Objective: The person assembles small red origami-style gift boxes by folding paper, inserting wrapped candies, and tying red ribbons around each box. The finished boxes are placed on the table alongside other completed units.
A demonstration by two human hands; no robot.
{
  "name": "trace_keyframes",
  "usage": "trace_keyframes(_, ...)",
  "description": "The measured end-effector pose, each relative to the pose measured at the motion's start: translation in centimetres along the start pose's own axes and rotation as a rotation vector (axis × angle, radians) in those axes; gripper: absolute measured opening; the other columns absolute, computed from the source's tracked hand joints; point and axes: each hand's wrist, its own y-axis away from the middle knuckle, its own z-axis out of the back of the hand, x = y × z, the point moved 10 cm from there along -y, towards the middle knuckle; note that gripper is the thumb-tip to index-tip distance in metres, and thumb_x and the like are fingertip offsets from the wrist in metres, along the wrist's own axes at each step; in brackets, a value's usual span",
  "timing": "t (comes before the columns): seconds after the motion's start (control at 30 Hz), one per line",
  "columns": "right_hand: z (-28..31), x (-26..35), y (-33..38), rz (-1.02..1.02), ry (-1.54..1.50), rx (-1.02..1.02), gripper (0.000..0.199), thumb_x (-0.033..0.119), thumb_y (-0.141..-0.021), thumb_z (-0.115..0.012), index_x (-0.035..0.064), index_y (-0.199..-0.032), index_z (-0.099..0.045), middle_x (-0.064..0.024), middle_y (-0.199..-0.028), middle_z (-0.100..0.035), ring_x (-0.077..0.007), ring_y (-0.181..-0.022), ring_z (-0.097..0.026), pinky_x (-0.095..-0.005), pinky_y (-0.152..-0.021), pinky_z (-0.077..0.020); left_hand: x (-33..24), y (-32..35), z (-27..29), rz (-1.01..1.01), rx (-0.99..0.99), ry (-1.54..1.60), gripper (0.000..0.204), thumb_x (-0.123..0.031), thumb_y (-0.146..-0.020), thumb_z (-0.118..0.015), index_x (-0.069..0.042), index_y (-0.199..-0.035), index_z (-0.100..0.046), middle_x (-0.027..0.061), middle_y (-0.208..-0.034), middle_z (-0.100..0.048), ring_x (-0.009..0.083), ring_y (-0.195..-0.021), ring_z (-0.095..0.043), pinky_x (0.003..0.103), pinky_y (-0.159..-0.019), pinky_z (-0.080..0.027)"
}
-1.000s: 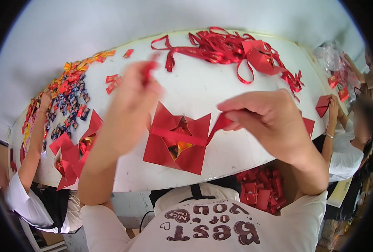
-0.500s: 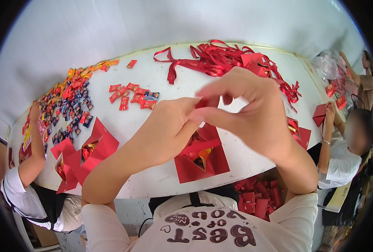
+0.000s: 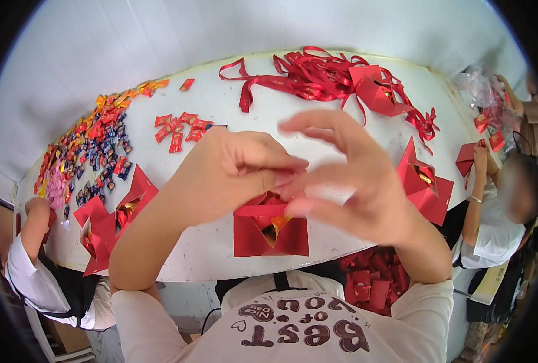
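A red folded gift box (image 3: 245, 239) stands in front of me with wrapped sweets showing through its gap. Across it runs a flat red ribbon (image 3: 260, 210). My left hand (image 3: 239, 172) is closed in a pinch above the box, apparently on part of the ribbon. Beside it, my right hand (image 3: 357, 187) is blurred, its fingers apart, with the thumb close to the ribbon's right end. The fingers hide the top of the box.
Red ribbons (image 3: 305, 78) lie heaped at the back. Loose sweets (image 3: 93, 139) spread over the left of the table (image 3: 208, 266). Filled red boxes stand left (image 3: 108, 230), right (image 3: 423, 187) and far right (image 3: 381, 91). Co-workers sit both sides; folded boxes (image 3: 375, 281) lie below.
My right hand has moved down and its fingers have spread from a pinch. The left hand stays pinched near the box. On the left, the co-worker's hand has drawn back from the sweets.
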Motion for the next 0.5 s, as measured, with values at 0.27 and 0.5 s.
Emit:
trace_keyframes(0.27, -2.9, -9.1, 1.7, -0.575, -0.594, 0.208, 0.021, 0.014, -0.091, -0.061, -0.0048, -0.101, -0.066, -0.0096, -0.092, -0.068, -0.0141, -0.081, -0.064, -0.0283, -0.077, -0.0535, -3.8, 5.2, -3.0, -1.029, -0.295, -1.118, 0.032, 0.0, -0.075, -0.066, 0.005, -0.106, -0.064, 0.0169, -0.101, -0.065, 0.0296, -0.092, -0.062, 0.036, -0.074, -0.055)
trace_keyframes(0.5, -2.0, -13.9, 11.3, -0.585, -1.397, -0.828, 0.023, 0.019, -0.097, -0.045, 0.0061, -0.08, -0.052, 0.0009, -0.068, -0.05, -0.0124, -0.063, -0.053, -0.0266, -0.064, -0.0485, 13.9, 2.9, 1.4, -0.077, -0.713, 0.997, 0.033, -0.027, -0.103, -0.033, -0.001, -0.095, -0.05, 0.0183, -0.098, -0.065, 0.0232, -0.09, -0.062, 0.035, -0.074, -0.052)
